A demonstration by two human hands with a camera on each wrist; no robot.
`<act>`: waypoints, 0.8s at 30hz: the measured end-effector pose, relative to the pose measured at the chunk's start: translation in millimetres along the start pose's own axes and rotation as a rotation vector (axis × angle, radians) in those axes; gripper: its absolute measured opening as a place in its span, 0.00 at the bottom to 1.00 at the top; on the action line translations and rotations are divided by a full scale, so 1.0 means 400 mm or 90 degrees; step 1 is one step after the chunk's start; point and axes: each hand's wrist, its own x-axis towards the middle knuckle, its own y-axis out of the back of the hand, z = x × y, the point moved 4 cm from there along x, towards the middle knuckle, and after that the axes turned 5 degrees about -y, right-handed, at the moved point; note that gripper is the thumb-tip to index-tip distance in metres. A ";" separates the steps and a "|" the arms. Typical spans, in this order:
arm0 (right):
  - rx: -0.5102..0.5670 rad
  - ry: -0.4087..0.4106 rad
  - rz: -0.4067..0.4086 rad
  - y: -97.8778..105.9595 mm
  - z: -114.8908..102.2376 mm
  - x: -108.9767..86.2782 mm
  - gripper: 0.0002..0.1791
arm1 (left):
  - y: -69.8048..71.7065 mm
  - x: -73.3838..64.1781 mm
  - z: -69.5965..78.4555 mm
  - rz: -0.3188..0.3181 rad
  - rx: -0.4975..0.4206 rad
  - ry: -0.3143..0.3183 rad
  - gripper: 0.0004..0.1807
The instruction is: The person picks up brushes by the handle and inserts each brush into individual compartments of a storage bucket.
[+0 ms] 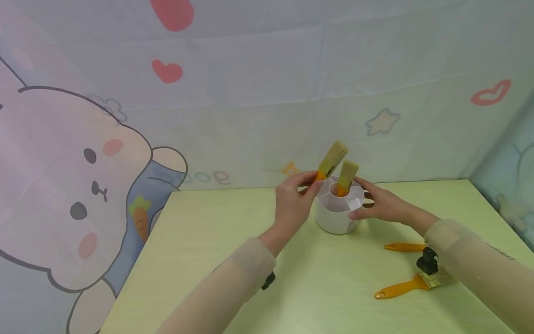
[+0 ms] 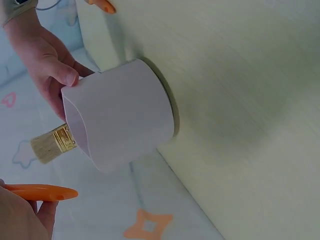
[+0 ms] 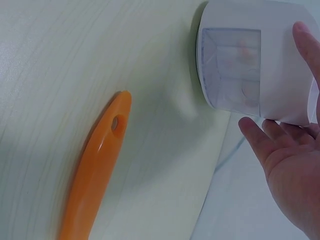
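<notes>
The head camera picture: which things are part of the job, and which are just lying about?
In the job:
white holder, held by the right hand
raised brush, pinched in the left hand
standing brush, in the holder's middle compartment

Lying about, though maybe wanted too:
loose brush on the table
orange handle, partly hidden by the right sleeve

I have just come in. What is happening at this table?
A person's left hand pinches one paintbrush, bristles up, clear of a white divided holder, which the right hand grips. A second paintbrush stands bristles up in the holder's round middle. On the table lie a third paintbrush and an orange handle, whose other end the right sleeve hides.
</notes>
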 end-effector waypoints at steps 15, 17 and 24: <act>0.024 -0.010 0.014 -0.003 0.016 0.000 0.63 | -0.102 0.016 0.002 0.042 -0.092 0.068 0.11; 0.023 -0.008 0.016 -0.004 0.016 0.001 0.63 | -0.113 0.014 -0.003 0.047 -0.098 0.073 0.11; 0.018 -0.013 0.020 -0.004 0.014 0.002 0.63 | -0.148 0.009 -0.018 0.060 -0.139 0.105 0.11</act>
